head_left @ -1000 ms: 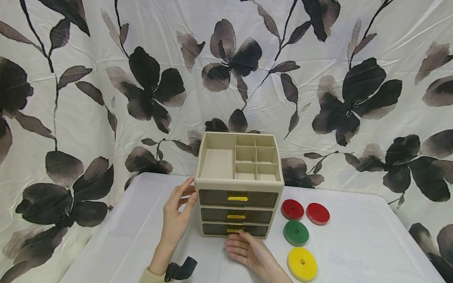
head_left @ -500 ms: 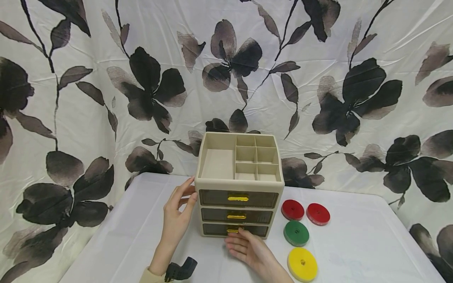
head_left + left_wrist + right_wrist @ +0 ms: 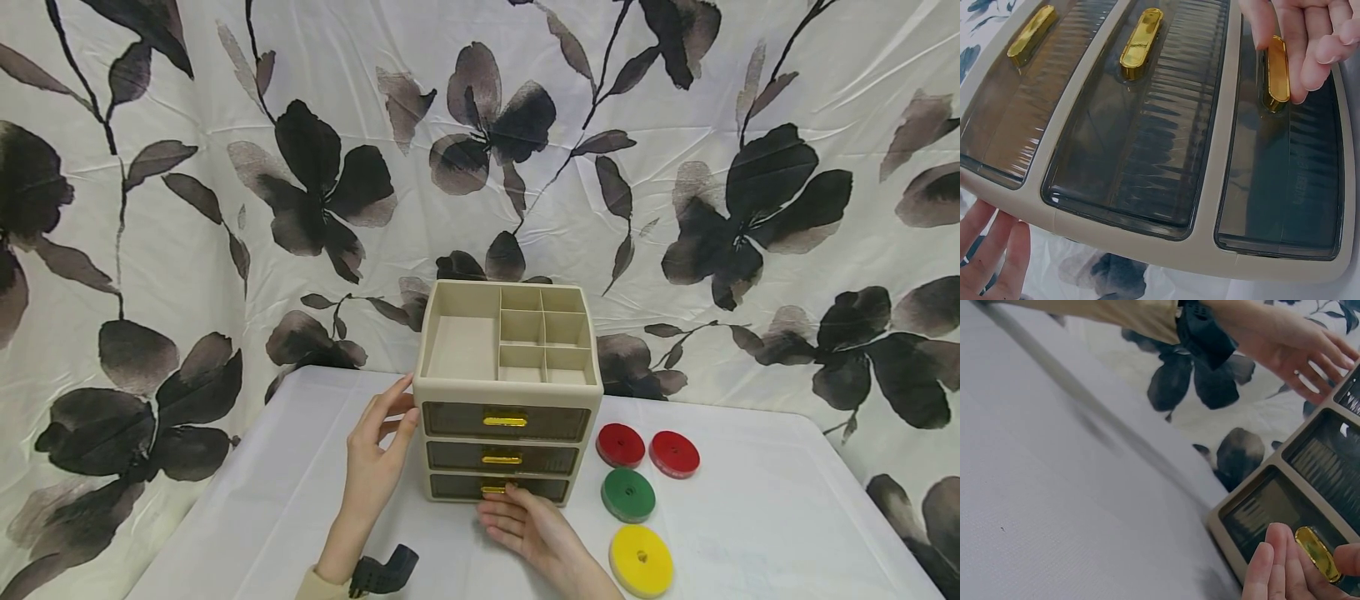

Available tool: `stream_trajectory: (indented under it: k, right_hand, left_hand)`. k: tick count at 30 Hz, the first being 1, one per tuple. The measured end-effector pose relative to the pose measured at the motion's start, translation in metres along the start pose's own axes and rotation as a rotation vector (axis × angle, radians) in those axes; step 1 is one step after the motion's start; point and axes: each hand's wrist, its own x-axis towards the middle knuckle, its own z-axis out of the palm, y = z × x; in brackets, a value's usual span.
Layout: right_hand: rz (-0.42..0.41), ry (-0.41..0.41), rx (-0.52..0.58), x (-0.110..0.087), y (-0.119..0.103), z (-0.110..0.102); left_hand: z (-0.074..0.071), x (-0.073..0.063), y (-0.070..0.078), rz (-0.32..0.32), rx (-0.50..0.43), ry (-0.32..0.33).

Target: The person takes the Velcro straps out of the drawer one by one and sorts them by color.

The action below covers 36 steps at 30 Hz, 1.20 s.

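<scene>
A small beige drawer chest (image 3: 507, 390) stands upright on a white counter (image 3: 765, 508), its front towards me, with a divided tray along its top. A floral cloth (image 3: 480, 208) hangs behind it. The top drawer (image 3: 456, 419), middle drawer (image 3: 459, 456) and bottom drawer (image 3: 453, 486) all look fully pushed in, their smoky fronts level with the frame.

My right hand (image 3: 528, 533) is low at the front. Its thumb and fingers pinch the gold bottom handle (image 3: 1279, 75) from either side, and the spare fingers extend just beside it. My left hand (image 3: 375, 433) is at the chest's left wall, fingers loosely spread and slightly bent, the tips appearing to touch it, as if to steady it; they grip nothing.

To the right of the chest, four flat discs lie on the counter: a red disc (image 3: 620, 444) nearest the chest, a second red disc (image 3: 674, 454) beside it, a green disc (image 3: 627, 494) in front of them, and a yellow disc (image 3: 641, 561) closest to me.

I judge this to be an early stage: the hold on the handle is made, but no drawer shows any gap. Drawing the bottom one out seems left to do, and perhaps dealing with the discs, all outside the chest.
</scene>
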Motion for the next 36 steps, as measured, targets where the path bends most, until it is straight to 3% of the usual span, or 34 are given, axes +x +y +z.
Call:
stream_trajectory:
  k: [11, 28, 36]
  right_hand:
    - [0.013, 0.012, -0.004, -0.003, -0.001, 0.001]
    - [0.047, -0.004, -0.019, -0.012, 0.0, -0.001]
    - [0.078, -0.026, -0.028, -0.018, 0.0, -0.004]
  left_hand:
    - [0.001, 0.001, 0.003, -0.024, 0.001, -0.003]
    - [0.001, 0.003, 0.005, 0.007, 0.005, 0.005]
    - [0.002, 0.004, 0.005, -0.015, -0.001, 0.001]
